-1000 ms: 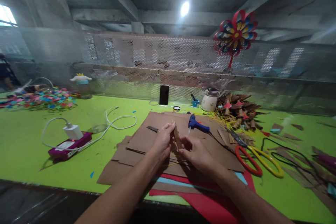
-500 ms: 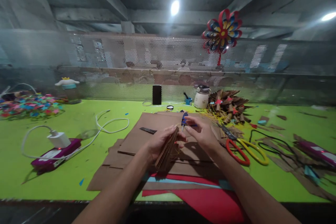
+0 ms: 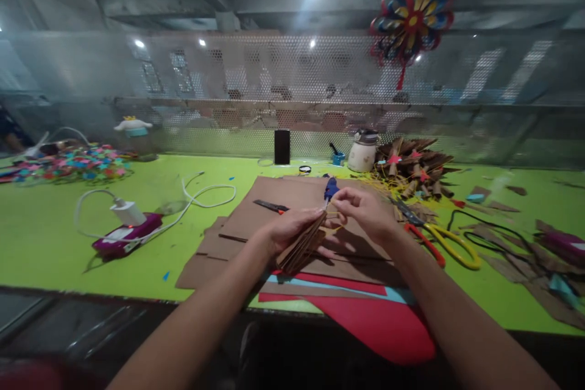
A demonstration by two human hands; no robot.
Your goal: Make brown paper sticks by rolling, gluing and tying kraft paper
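Observation:
My left hand (image 3: 292, 228) is closed around a folded stack of brown paper (image 3: 304, 245), its pleats tilted up toward the right. Thumb and fingertips of my right hand (image 3: 365, 210) are pinched on a thin yellow string (image 3: 337, 214), just beside the stack's upper end. Behind the fingertips shows a blue-handled tool (image 3: 331, 187) with a thin metal part; its kind is unclear. Beneath both hands lie brown paper sheets (image 3: 247, 219). A dark cutter knife (image 3: 270, 206) rests on them, left of the tool.
Scissors (image 3: 450, 247) with red and yellow handles lie right of my right hand. Folded brown paper pieces (image 3: 420, 164) are heaped behind them. A purple power strip (image 3: 130, 237) with a white cable stands left. Red paper (image 3: 375, 323) hangs over the front edge.
My right hand's fingers have closed into a pinch on the yellow string beside the stack. My left hand still holds the folded paper. The whole view has shifted, with the table appearing higher and further right.

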